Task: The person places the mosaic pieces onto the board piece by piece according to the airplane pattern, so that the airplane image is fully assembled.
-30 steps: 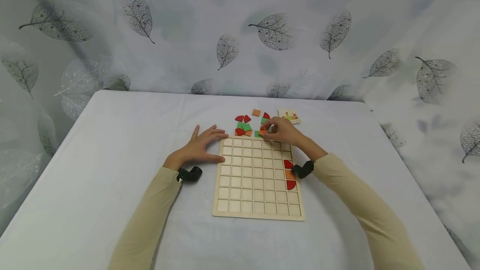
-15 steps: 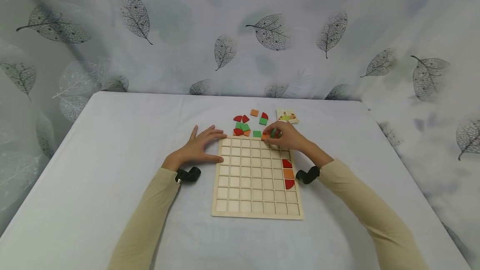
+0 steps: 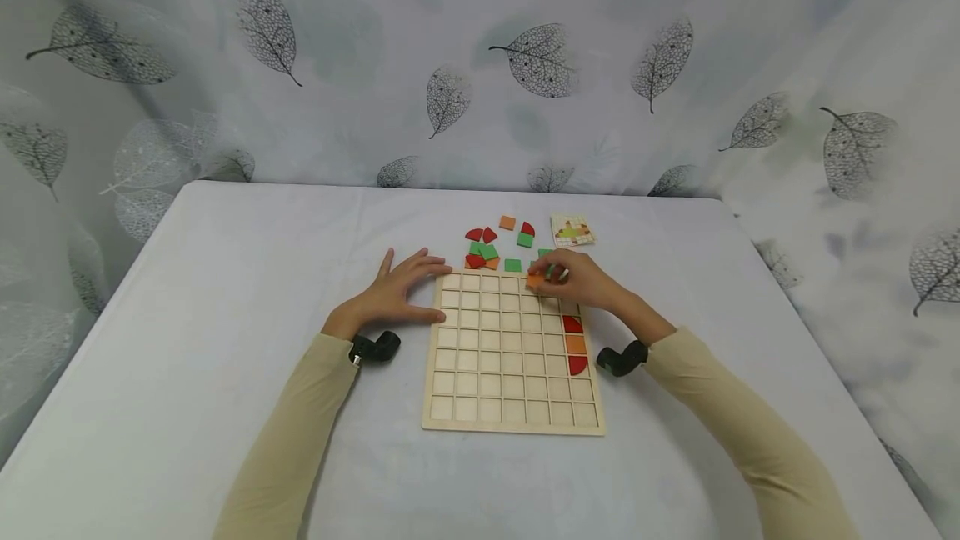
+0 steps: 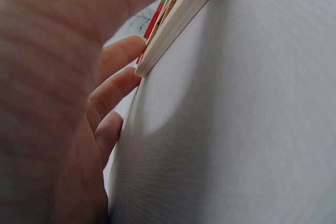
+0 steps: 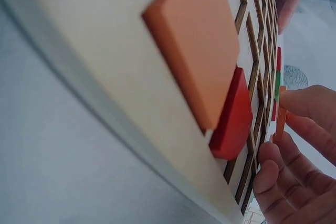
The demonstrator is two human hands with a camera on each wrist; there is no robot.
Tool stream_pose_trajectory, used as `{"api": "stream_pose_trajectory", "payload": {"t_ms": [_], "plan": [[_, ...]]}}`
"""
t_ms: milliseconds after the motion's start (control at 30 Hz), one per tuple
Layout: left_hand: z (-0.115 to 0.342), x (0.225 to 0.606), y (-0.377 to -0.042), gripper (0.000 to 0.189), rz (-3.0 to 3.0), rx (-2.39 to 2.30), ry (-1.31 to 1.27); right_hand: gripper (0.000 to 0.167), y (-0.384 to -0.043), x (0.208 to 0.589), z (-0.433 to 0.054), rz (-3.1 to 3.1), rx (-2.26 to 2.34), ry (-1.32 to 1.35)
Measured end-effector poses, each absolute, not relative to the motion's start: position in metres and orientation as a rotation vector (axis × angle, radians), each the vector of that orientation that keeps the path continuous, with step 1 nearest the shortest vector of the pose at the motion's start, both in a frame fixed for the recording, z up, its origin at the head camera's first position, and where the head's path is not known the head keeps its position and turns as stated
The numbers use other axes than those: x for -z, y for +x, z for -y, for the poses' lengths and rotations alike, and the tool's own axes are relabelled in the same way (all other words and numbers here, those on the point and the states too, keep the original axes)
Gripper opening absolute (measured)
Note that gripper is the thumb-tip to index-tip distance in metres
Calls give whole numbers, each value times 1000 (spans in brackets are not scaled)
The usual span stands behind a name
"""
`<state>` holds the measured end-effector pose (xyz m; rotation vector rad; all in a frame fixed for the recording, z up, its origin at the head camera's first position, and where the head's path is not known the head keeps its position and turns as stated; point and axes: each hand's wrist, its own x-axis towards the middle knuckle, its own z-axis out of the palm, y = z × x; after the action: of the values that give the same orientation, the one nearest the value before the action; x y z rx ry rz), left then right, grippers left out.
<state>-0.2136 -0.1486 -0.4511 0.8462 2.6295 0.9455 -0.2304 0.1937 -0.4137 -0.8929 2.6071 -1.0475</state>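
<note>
- An orange square tile (image 3: 535,281) is at the wooden grid board's (image 3: 489,428) far edge, toward its right corner; whether it touches the board, I cannot tell.
- The right hand (image 3: 581,278) pinches that tile between thumb and fingers.
- In the board's rightmost column sit a red piece (image 3: 572,324), an orange square piece (image 3: 575,344) and a red quarter-round piece (image 3: 577,366), in neighbouring cells.
- The left hand (image 3: 396,288) lies with fingers spread apart, fingertips and thumb touching the board's left edge.
- Loose red, green and orange pieces (image 3: 488,252) lie just beyond the board, some overlapping.
- A patterned card (image 3: 573,230) lies behind the right hand.
- Everything rests on a white-covered surface (image 3: 225,315), before a leaf-print backdrop (image 3: 360,65).
</note>
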Motion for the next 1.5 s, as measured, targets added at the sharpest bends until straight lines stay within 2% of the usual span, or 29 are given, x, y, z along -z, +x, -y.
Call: {"api": "stream_pose_trajectory", "payload": {"t_ms": [1033, 1500], "plan": [[147, 450, -214, 76, -2625, -937, 839, 29, -198, 421, -212, -2564, 1137, -808], [148, 452, -215, 75, -2622, -942, 837, 30, -185, 422, -219, -2461, 1203, -862]]}}
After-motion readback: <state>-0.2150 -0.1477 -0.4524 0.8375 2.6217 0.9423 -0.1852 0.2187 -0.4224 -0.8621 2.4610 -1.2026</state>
